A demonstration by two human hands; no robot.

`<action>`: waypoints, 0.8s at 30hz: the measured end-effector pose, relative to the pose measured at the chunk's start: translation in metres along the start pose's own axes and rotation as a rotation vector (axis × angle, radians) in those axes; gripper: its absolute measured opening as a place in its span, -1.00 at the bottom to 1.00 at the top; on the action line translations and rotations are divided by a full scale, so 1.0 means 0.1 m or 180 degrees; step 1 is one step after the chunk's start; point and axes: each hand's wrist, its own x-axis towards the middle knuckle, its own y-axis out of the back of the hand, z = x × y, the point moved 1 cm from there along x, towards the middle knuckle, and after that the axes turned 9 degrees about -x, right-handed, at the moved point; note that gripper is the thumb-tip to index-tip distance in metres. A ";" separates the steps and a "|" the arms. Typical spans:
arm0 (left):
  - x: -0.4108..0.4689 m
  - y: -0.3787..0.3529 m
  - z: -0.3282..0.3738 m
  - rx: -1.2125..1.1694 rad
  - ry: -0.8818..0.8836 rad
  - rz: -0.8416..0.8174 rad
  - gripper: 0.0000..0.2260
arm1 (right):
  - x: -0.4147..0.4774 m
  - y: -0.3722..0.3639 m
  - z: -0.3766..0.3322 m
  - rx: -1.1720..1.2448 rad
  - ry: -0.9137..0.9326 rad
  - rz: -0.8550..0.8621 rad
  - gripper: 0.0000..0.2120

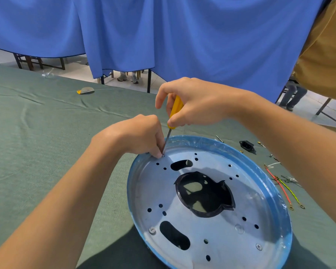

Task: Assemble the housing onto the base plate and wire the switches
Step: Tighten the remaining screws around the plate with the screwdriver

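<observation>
A round metal base plate with a blue film-covered rim lies on the green cloth, with dark housing showing through its centre cutout. Two screws sit in its near edge. My right hand grips the yellow-handled screwdriver upright, its tip at a hole on the plate's far left rim. My left hand pinches a small screw at that tip; the screw itself is mostly hidden by my fingers.
Right of the plate lie a black socket part, red and yellow-green wires with ring terminals, and small connectors. A yellow-grey scrap lies far left. Blue curtains hang behind the table; another person stands at the right edge.
</observation>
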 end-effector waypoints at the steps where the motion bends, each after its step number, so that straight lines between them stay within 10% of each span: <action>1: 0.00 0.00 0.00 0.0041 -0.0015 0.0052 -0.80 | 0.00 0.00 -0.01 -0.0038 0.0005 0.0000 -0.69; 24: 0.07 -0.14 -0.16 -0.0757 -0.0474 0.0376 -0.84 | 0.00 -0.05 -0.10 -0.0299 -0.0737 -0.0057 -0.80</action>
